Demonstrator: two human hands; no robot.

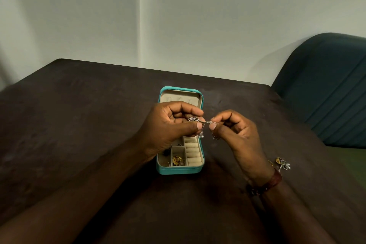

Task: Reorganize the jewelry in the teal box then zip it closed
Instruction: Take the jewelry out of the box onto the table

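The teal jewelry box (179, 170) lies open on the dark table, its beige lid (164, 95) tipped back. Cream ring rolls (193, 152) fill its right side, and a gold piece (177, 161) rests in a front compartment. Above the box, my left hand (170, 127) and my right hand (235, 134) both pinch a thin chain with a dark silver pendant (206, 122) stretched between them. Small beads dangle below my fingertips. My left hand hides part of the box's left compartments.
A gold and silver jewelry piece (282, 163) lies on the table (79, 125) just right of my right wrist, which wears a reddish bracelet (273, 181). A dark teal padded chair (326, 89) stands at the table's right edge. A pale wall is behind.
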